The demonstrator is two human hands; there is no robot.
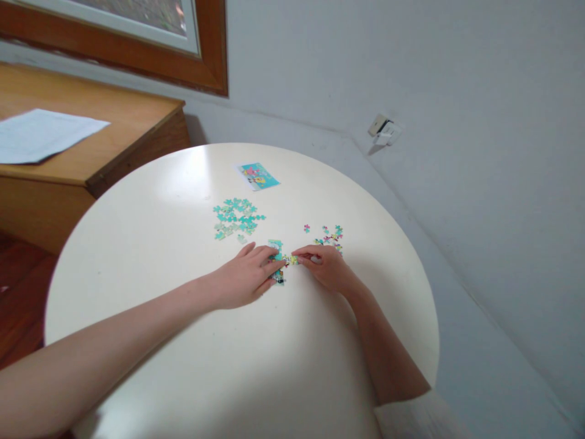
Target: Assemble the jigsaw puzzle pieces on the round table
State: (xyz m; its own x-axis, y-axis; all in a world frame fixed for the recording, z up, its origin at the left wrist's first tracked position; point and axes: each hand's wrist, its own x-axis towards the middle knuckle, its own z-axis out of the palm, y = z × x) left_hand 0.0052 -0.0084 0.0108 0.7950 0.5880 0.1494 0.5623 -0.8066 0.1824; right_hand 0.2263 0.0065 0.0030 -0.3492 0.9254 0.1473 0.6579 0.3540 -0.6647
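Note:
My left hand [249, 274] lies over a partly joined strip of jigsaw puzzle [276, 244], fingers spread and pressing on it. Parts of the strip are hidden beneath those fingers. My right hand [326, 265] has its thumb and forefinger pinched at a yellow puzzle piece [293, 260] at the strip's right side. Whether that piece is locked into the strip I cannot tell. Just beyond my right hand lie several loose pieces [338, 231] in pink, yellow and teal, some of them covered by the hand. A larger heap of teal pieces [237, 213] sits beyond my left hand.
A picture card [258, 175] with colourful cartoon figures rests toward the far side of the round white table [183, 366]. To the left stands a wooden desk [137, 116] with a sheet of paper [50, 134]. A wall socket [384, 131] is on the wall behind.

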